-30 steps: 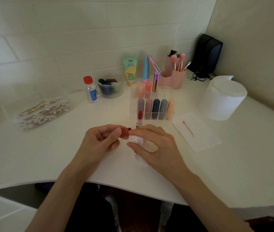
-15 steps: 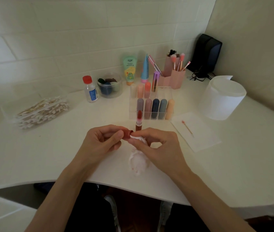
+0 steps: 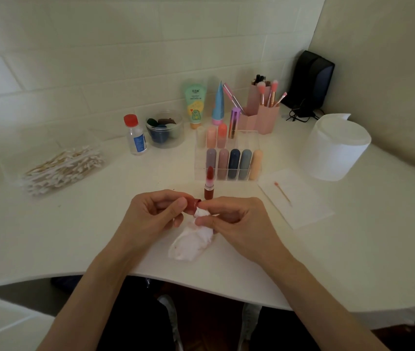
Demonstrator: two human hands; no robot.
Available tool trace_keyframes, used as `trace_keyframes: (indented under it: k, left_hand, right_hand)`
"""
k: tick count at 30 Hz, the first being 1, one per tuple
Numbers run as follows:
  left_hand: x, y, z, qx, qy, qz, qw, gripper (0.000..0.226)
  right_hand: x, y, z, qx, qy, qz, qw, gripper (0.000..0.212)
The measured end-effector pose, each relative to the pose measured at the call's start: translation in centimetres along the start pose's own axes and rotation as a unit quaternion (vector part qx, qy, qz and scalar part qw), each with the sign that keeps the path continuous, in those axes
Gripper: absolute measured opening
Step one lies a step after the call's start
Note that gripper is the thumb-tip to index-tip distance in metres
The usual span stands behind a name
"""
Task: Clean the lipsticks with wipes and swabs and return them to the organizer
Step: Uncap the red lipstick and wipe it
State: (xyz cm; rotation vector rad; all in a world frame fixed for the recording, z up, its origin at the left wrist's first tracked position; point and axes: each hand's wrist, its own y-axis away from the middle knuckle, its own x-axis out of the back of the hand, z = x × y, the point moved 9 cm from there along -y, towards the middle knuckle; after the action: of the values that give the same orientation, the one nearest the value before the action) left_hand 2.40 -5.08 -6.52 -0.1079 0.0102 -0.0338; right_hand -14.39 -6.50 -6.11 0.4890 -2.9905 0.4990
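Closest to me, at the near edge of the white table [image 3: 49, 236], both forearms reach in and the hands meet over a crumpled wipe [image 3: 192, 241], white with pink smears, its lower part lying on the tabletop. The left hand [image 3: 155, 214] has its fingers curled round a dark red lipstick cap [image 3: 192, 205], open end turned towards the other hand. The right hand [image 3: 236, 224] is curled too, thumb and forefinger pinching the top of the wipe right against the cap's mouth. Just behind the fingers the uncapped lipstick [image 3: 209, 184] stands upright on the table, red bullet up, directly in front of the clear organizer [image 3: 248, 143]. Capped lipsticks [image 3: 233, 163] stand in that organizer, five in the front row and a couple more behind. To the right a used swab [image 3: 282, 193] with a reddened tip lies on a sheet of paper [image 3: 302, 206], and beyond it stands a roll of tissue [image 3: 335, 145]. Off to the left lies a heap of cotton swabs [image 3: 62, 168]. Farther back, along the tiled wall, are a small bottle [image 3: 135, 135] with a red top, a clear jar [image 3: 165, 130], two tubes, a pink brush holder [image 3: 264, 115], and a black device [image 3: 311, 79] in the corner.
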Motion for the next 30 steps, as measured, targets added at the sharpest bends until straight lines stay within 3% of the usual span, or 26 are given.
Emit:
trace_keyframes:
  k: [3,9,18,30]
  left_hand:
    - [-0.1,0.0,-0.1,0.006,-0.001,-0.004,1.000,0.022]
    - [-0.7,0.0,0.1,0.001,-0.011,-0.034,0.999,0.025]
    - [0.0,-0.2,0.2,0.005,0.006,0.002,1.000,0.023]
    - [-0.5,-0.3,0.7,-0.023,-0.030,-0.035,0.999,0.020]
  right_hand:
    - [0.5,0.0,-0.2,0.021,0.032,0.037,0.999,0.028]
    - [0.5,0.5,-3.0,0.158,0.162,0.061,0.972,0.018]
    - [-0.4,0.8,-2.7,0.148,0.158,0.015,0.976,0.029]
    - [-0.3,0.7,-2.6,0.131,0.137,0.030,0.982,0.010]
